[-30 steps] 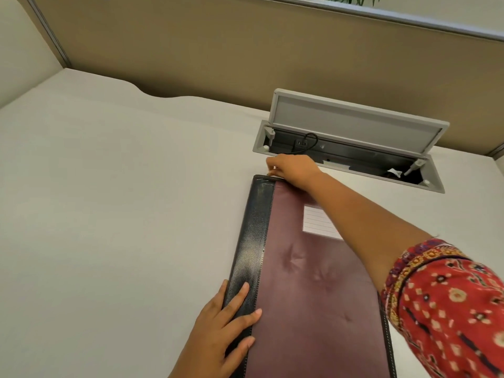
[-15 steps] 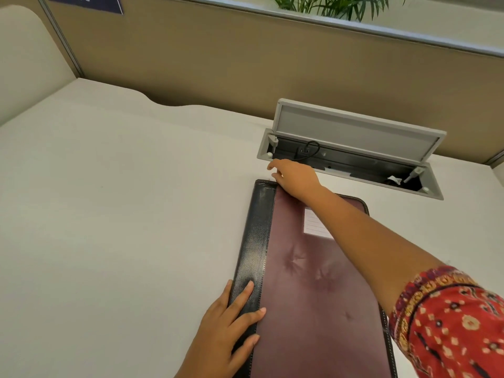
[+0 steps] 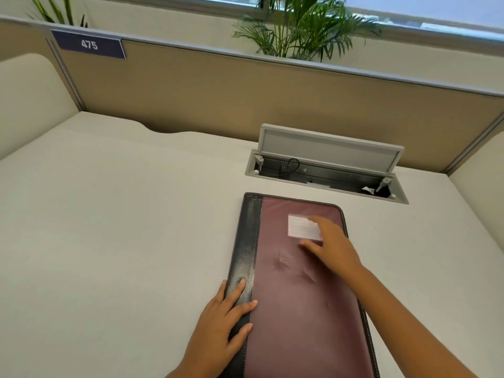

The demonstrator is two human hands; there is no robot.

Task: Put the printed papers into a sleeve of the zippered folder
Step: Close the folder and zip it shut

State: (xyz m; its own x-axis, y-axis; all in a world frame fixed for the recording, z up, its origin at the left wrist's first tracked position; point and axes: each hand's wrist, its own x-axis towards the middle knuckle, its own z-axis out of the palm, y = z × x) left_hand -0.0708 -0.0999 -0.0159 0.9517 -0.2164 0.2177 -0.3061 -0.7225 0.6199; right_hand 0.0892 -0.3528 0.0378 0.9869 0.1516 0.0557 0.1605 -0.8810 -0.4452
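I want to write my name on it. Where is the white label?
In the head view, the white label sits on the folder's far right part, partly under the right hand.

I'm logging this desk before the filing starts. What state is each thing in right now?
zippered folder: closed, lying flat on the desk.
cable hatch lid: propped open.
left hand: fingers straight, resting on the folder's black spine.
right hand: blurred, fingers spread over the label pocket.
printed papers: not in view.
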